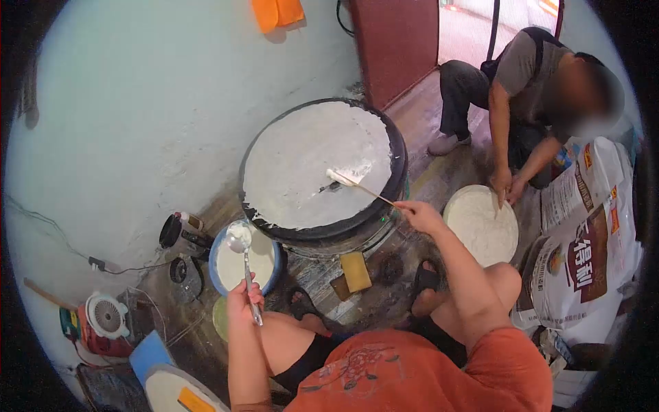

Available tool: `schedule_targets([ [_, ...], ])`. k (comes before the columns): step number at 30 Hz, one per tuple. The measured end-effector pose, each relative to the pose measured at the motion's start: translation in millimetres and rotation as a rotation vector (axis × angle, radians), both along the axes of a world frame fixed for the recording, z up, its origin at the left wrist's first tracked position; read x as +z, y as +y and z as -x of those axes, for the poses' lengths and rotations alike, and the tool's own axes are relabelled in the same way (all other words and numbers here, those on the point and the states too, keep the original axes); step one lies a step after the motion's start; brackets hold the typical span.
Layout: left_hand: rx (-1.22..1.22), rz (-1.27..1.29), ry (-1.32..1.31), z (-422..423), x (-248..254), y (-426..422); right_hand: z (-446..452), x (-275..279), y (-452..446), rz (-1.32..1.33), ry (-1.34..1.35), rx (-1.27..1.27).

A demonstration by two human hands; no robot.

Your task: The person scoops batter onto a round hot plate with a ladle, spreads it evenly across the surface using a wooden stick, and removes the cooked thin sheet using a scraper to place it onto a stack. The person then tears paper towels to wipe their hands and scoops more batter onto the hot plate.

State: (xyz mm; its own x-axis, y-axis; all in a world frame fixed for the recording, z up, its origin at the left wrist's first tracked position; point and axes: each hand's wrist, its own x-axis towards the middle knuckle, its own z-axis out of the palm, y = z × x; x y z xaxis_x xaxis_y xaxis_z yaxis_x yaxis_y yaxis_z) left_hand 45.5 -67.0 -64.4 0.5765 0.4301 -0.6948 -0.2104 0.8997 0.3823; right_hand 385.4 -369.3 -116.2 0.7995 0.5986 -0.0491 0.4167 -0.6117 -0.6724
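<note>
My right hand (420, 216) grips the thin handle of a wooden batter spreader (371, 193). Its batter-coated head rests on the sheet of pale batter (302, 158) that covers most of a large round black griddle (398, 161). A small dark gap shows in the batter by the spreader's head. In my left hand (246, 300) is a metal ladle (248, 271), its batter-smeared bowl held over a blue-rimmed basin (276, 264) of white batter (250, 259).
A co-worker (528, 89) crouches at right, fingers in a round tub of pale flour or batter (480, 223). Printed sacks (583, 254) stand beside it. A yellow block (355, 272) lies before the griddle. A black jug (185, 235) and small fan (106, 315) are at left.
</note>
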Motion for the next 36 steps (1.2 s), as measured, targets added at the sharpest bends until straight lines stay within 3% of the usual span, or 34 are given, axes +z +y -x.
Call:
schedule_targets([
  [3,-0.038,-0.028,-0.027,2,-5,0,-8,-12,-11,-0.051,0.208,-0.325],
  [6,-0.137,-0.084,-0.035,1,-6,3,23,-32,23,-0.187,0.098,-0.226],
  [12,-0.194,-0.244,0.052,-6,14,-13,36,-11,18,-0.056,0.057,-0.022],
  [14,-0.270,-0.365,0.115,-8,28,-25,35,-11,5,-0.227,0.357,-0.332],
  [17,-0.311,-0.429,0.156,-22,36,-40,65,-61,28,-0.248,0.210,-0.316],
  [21,-0.364,-0.432,0.173,-50,29,-55,90,-48,55,-0.193,0.012,-0.168],
  [24,-0.399,-0.413,0.178,-60,39,-65,70,-35,34,-0.255,0.039,-0.149],
  [28,-0.428,-0.450,0.148,-75,26,-74,93,-84,38,-0.310,-0.028,-0.331],
  [30,-0.428,-0.451,0.124,-89,23,-80,119,-65,59,-0.160,-0.066,-0.285],
  [32,-0.449,-0.566,0.192,-102,14,-81,128,-45,73,-0.455,0.361,-0.246],
  [36,-0.423,-0.600,0.239,-114,5,-80,112,-33,60,-0.433,0.346,-0.242],
])
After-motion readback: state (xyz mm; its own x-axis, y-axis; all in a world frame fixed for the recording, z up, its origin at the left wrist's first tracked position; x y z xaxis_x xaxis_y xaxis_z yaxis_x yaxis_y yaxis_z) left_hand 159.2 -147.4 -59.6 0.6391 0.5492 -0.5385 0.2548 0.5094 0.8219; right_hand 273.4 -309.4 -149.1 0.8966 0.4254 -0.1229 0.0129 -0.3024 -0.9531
